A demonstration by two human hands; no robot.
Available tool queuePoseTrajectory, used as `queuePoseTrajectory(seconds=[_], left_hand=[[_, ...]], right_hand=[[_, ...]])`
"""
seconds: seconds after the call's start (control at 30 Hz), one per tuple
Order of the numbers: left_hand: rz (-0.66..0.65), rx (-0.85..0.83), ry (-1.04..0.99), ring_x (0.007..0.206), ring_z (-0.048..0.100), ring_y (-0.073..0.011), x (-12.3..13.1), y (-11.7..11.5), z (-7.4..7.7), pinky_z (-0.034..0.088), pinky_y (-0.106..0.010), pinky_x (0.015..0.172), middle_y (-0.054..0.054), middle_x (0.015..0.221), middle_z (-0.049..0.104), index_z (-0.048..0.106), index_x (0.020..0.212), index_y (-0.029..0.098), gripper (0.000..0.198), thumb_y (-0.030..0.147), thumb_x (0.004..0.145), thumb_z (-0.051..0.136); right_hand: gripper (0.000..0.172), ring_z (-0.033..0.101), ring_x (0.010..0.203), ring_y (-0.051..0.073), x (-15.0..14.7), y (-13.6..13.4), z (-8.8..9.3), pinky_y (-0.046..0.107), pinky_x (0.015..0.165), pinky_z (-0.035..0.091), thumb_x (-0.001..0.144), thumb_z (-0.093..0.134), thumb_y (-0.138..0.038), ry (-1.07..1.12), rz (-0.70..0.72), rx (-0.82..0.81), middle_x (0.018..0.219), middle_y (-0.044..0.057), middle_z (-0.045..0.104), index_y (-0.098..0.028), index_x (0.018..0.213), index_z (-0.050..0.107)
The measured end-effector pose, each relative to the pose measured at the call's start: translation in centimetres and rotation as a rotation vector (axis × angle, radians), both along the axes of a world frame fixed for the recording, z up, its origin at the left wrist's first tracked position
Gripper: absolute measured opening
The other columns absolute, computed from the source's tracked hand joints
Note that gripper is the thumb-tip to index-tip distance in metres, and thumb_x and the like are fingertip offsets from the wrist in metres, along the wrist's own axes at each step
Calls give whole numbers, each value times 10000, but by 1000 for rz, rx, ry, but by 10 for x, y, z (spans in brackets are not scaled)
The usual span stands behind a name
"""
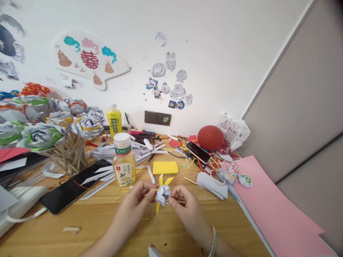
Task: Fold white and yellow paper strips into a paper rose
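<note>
A small paper flower (162,194), white in the middle with yellow strips sticking out around it, is held above the wooden table between both hands. My left hand (139,200) pinches its left side at a yellow strip. On the other side, my right hand (184,203) grips a thin wooden stick (181,202) that runs into the flower. Just beyond the flower lies a stack of yellow paper (165,167). A pile of white paper pieces (212,185) sits to the right of it.
Bottles with a tea drink (124,169) and a yellow label (114,119) stand left of centre. Finished paper flowers (44,135) fill a cup at far left, near a black phone (76,185). At right are another phone (198,151), a red balloon (210,137) and pink sheets (270,200).
</note>
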State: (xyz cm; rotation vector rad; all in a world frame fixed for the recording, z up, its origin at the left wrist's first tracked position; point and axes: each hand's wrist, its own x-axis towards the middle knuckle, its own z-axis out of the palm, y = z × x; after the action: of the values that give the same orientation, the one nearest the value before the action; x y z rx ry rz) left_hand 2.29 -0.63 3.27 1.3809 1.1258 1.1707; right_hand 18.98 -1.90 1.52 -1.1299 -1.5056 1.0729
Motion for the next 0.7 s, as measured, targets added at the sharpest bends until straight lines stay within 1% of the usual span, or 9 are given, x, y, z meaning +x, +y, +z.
queuePoseTrajectory(seconds=[0.1,0.17,0.23,0.37,0.43,0.5,0.63,0.7], left_hand=[[-3,-1,9,657,605,-184,0,-1,1,487,-285,630,-29,720,660,579,705,184,273,456,696,606],[-5,-7,3,660,608,-184,0,-1,3,488,-285,633,-32,728,663,583,710,183,281,463,698,605],[-2,-14,-10,660,610,-185,1,-2,4,490,-284,632,-37,734,668,588,710,181,291,470,690,613],[4,-29,-37,642,605,-184,2,-3,6,487,-277,609,-32,711,660,593,687,183,312,490,654,637],[5,-28,-40,633,597,-182,3,-3,7,484,-275,599,-27,696,649,589,672,184,313,492,650,639],[7,-20,-30,628,590,-180,3,-3,7,481,-275,595,-24,683,640,586,671,183,306,485,658,634],[-4,-15,-12,636,591,-182,2,-3,6,480,-284,607,-31,698,643,587,688,178,294,470,678,619],[-12,-15,-18,649,598,-187,2,-2,5,485,-292,621,-29,703,640,583,685,179,287,464,681,620]], right_hand=[[12,583,725,155,1,-1,3,246,652,463,751,544,-184,-31,3,52,749,18,600,-176,745,550],[39,581,750,155,2,-2,6,234,647,461,765,544,-176,-82,-12,113,782,24,606,-179,752,581],[73,574,754,157,3,-3,8,228,626,448,796,530,-176,-168,-18,184,794,27,609,-188,773,599],[137,551,706,168,7,-4,10,264,632,411,854,483,-194,-379,-13,389,752,30,612,-199,797,608],[150,542,689,168,9,-3,10,271,631,402,863,482,-199,-414,-4,437,727,30,599,-194,777,605],[140,541,694,162,9,-2,10,259,624,406,859,497,-198,-379,16,411,725,25,582,-190,767,601],[76,551,733,147,9,-1,8,227,626,439,820,548,-192,-225,39,302,766,18,566,-189,765,600],[68,560,742,147,9,0,8,221,620,447,810,559,-198,-196,39,263,775,19,575,-187,760,605]])
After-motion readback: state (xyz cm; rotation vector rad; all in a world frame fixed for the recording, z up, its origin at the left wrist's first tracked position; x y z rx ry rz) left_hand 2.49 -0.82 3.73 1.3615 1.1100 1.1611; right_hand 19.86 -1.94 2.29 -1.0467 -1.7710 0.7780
